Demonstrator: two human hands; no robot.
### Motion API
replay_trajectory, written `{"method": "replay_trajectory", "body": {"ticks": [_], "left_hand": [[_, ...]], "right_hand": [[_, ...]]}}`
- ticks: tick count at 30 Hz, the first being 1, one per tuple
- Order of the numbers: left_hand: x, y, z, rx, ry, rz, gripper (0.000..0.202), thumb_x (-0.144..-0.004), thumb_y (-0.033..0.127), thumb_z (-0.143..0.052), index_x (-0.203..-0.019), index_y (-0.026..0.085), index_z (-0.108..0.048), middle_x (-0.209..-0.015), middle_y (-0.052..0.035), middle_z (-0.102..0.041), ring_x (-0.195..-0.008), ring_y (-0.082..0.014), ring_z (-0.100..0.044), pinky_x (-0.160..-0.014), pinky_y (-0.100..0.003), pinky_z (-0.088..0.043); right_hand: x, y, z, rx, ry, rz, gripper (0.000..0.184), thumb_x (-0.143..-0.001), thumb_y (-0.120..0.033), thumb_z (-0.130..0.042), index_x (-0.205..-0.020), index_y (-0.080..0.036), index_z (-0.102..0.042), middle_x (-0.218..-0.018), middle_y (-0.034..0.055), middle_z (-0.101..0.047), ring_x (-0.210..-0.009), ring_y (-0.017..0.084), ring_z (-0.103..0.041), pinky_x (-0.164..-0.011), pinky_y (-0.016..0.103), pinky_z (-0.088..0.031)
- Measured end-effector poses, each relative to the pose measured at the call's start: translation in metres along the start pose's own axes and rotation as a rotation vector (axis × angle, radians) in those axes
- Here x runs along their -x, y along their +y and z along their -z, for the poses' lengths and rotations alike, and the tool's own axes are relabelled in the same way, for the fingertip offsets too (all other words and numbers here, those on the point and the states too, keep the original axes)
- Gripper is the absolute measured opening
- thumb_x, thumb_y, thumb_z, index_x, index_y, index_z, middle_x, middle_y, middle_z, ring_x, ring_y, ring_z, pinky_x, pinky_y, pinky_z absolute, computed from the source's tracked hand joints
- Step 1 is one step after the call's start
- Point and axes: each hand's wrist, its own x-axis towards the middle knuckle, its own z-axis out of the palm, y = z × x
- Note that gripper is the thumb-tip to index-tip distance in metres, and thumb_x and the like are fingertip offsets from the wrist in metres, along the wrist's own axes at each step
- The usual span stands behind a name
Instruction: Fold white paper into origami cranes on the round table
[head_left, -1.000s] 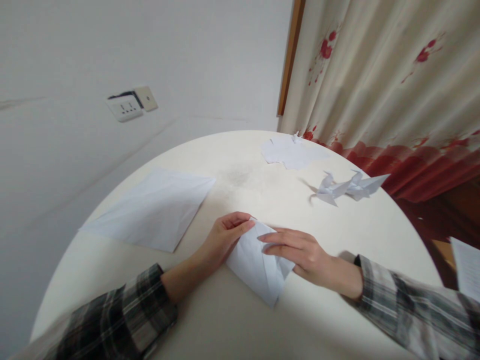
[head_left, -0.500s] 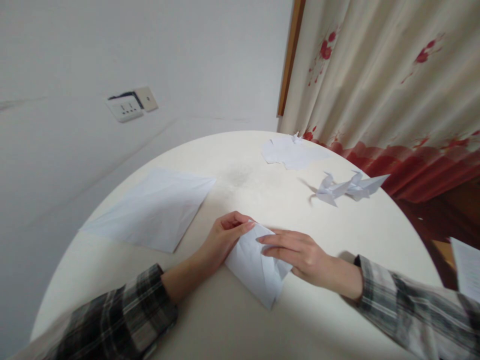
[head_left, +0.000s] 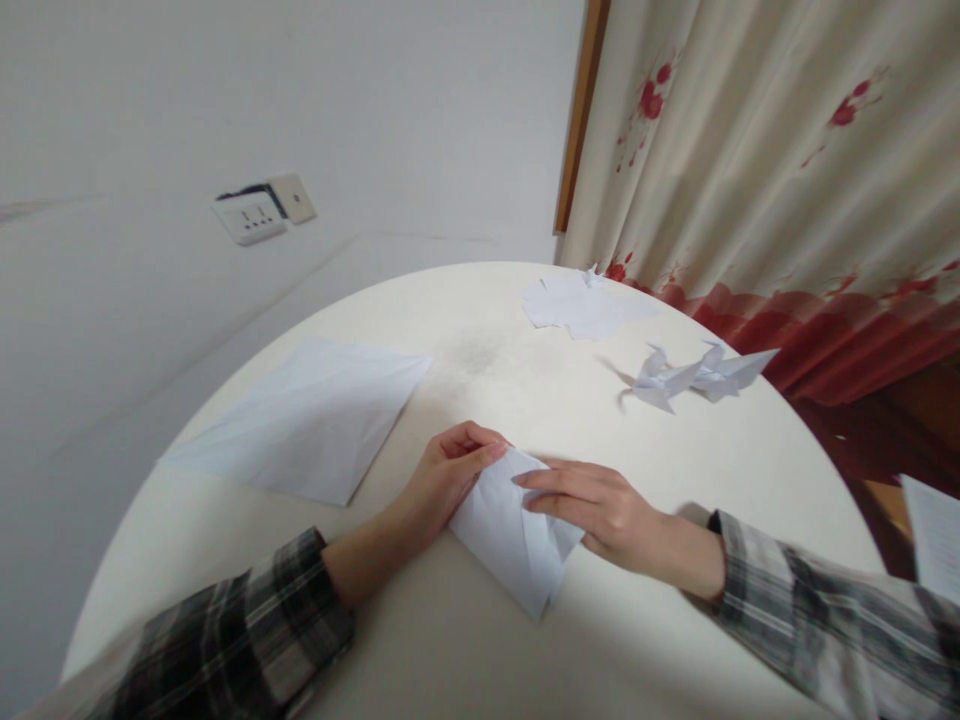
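Note:
A folded white paper [head_left: 504, 527] lies on the round white table [head_left: 480, 660] in front of me. My left hand [head_left: 446, 478] pinches the paper's upper left corner with curled fingers. My right hand [head_left: 592, 503] lies across the paper's right side, fingers stretched flat and pressing it down onto the table. Both sleeves are plaid.
A flat white sheet [head_left: 311, 418] lies at the left of the table. Folded paper cranes [head_left: 694, 374] sit at the right, with torn paper scraps [head_left: 577, 303] behind them. A wall with a socket [head_left: 251, 215] is at the back, a flowered curtain [head_left: 787, 160] at the right.
The folded paper has shifted slightly left and its lower tip has drawn in. Both hands stay in nearly the same place.

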Motion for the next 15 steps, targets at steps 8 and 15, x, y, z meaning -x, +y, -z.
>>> {"method": "replay_trajectory", "body": {"ticks": [8, 15], "left_hand": [[-0.0012, -0.0018, 0.0017, -0.046, 0.005, -0.021, 0.022, -0.059, 0.029, -0.073, -0.059, 0.014, -0.057, -0.061, 0.0028, -0.059, -0.053, -0.0074, -0.049, -0.052, -0.020, -0.038], [-0.0002, -0.0022, 0.0007, -0.036, 0.004, -0.010, 0.023, -0.060, 0.031, -0.073, -0.061, 0.015, -0.056, -0.059, 0.0031, -0.058, -0.052, -0.0077, -0.049, -0.052, -0.020, -0.039]], "right_hand": [[-0.0006, -0.0002, 0.0005, -0.006, -0.001, -0.004, 0.034, -0.081, 0.001, -0.033, -0.103, -0.011, -0.055, -0.113, 0.0121, -0.061, -0.113, 0.015, -0.053, -0.098, 0.032, -0.046], [-0.0006, -0.0001, 0.0000, -0.038, -0.014, -0.024, 0.036, -0.080, 0.001, -0.032, -0.103, -0.012, -0.056, -0.113, 0.0118, -0.062, -0.112, 0.015, -0.054, -0.096, 0.032, -0.048]]}}
